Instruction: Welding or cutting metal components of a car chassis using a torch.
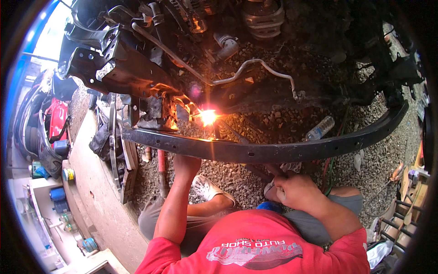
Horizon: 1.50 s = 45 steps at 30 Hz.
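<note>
Concrete ledge (89,178): out on the far left, slanting down beside the gravel (242,187), a red part (58,119) beyond it.
Frame piece (137,75): upper left, big holed metal, orange light spilling along it, its lower end reaching right to the flame.
Red pipe (161,160): just left of the left hand, pointing away from the body.
Left hand (187,164): up against the bar's near edge; the fingers disappear behind the metal, so whether they grip or spread, I cannot tell.
Flame (208,117): blazing white-yellow, beyond the bar, ahead of the left hand and slightly to its right; in this view the left hand is the nearer of the two.
Bar (269,153): long, black, curved, stretching side to side between both hands and the flame, and that's the barrier everything works around!
Torch (277,170): long axis slanting from the right hand forward and left to the flame, its middle lost behind the bar, its thin tube showing again on the far side.
Right hand (296,188): on the near side of the bar, fingers curled snugly round the torch, the flame lying forward and well to the left.
Bottle (320,129): clear plastic, lying on the stones beyond the bar, well right of the flame.
</note>
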{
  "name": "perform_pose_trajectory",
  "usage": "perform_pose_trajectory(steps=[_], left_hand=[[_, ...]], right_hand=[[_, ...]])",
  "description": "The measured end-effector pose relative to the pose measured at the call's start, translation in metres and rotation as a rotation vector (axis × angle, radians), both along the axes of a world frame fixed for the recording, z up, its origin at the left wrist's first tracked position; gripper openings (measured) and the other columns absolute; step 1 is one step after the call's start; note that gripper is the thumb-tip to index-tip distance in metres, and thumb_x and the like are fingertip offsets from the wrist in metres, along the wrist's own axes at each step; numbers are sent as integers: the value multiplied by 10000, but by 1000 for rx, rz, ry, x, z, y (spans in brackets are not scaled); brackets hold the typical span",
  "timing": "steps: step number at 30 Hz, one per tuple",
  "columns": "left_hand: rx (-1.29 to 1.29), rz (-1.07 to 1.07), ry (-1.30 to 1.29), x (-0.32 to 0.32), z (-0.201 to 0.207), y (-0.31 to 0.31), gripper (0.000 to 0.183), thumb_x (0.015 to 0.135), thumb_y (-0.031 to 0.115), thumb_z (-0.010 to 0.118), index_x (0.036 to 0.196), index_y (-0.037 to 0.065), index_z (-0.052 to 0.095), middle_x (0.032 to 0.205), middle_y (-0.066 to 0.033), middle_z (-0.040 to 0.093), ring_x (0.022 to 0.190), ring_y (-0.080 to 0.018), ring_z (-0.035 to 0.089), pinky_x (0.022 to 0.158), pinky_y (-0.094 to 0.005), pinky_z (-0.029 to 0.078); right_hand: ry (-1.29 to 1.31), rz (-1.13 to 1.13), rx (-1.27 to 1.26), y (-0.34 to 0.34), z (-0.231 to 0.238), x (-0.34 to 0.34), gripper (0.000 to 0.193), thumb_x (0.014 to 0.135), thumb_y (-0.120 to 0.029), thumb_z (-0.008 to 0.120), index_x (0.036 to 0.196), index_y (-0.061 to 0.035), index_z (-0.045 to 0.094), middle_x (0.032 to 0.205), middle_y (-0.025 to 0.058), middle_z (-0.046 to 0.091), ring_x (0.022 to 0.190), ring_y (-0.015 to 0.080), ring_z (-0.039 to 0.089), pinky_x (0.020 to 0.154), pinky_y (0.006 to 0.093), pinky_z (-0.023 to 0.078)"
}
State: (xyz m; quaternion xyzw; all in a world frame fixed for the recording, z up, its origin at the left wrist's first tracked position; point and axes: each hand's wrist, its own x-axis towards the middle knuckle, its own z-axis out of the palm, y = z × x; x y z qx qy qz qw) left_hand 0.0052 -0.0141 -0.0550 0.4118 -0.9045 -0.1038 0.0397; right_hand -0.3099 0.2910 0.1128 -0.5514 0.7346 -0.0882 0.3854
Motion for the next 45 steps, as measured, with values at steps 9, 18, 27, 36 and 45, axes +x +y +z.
perform_pose_trajectory(steps=[9, 18, 27, 36, 45], left_hand=[[7, 10, 6, -3, -3, -1, 332, 1049, 326, 683, 1274, 90, 748, 1175, -260, 799, 1105, -513, 755, 888, -623, 607], [-6, -56, 184, -16, 14, 1, 220, 1034, 237, 707, 1175, 78, 763, 1089, -229, 778, 1064, -492, 741, 869, -596, 587], [-102, -99, 192, -10, -2, -5, 274, 1026, 262, 719, 1215, 65, 750, 1147, -240, 774, 1109, -512, 725, 898, -604, 577], [5, -5, 102, -8, -3, -2, 313, 1034, 302, 701, 1223, 56, 744, 1140, -264, 768, 1117, -524, 720, 906, -622, 567], [16, -63, 185, -20, 12, -2, 284, 1036, 250, 695, 1234, 52, 745, 1150, -248, 776, 1121, -513, 725, 919, -603, 572]], right_hand=[[2, -5, 14, 0, -4, 1, 181, 914, -256, 722, 1007, -109, 774, 936, 221, 781, 878, 459, 770, 793, 589, 622], [-19, -12, 21, -4, -2, 0, 181, 907, -246, 724, 1004, -101, 774, 980, 225, 775, 905, 457, 768, 809, 583, 622], [3, -16, -25, -4, -3, 1, 172, 911, -241, 724, 1005, -104, 771, 1011, 227, 774, 914, 455, 766, 819, 585, 619], [22, 0, -100, -3, -7, 0, 161, 911, -234, 721, 1009, -107, 735, 977, 246, 756, 895, 459, 759, 782, 600, 610], [50, -6, -103, -6, -1, 1, 238, 938, -280, 716, 1109, -126, 775, 985, 249, 753, 873, 451, 765, 775, 592, 619]])
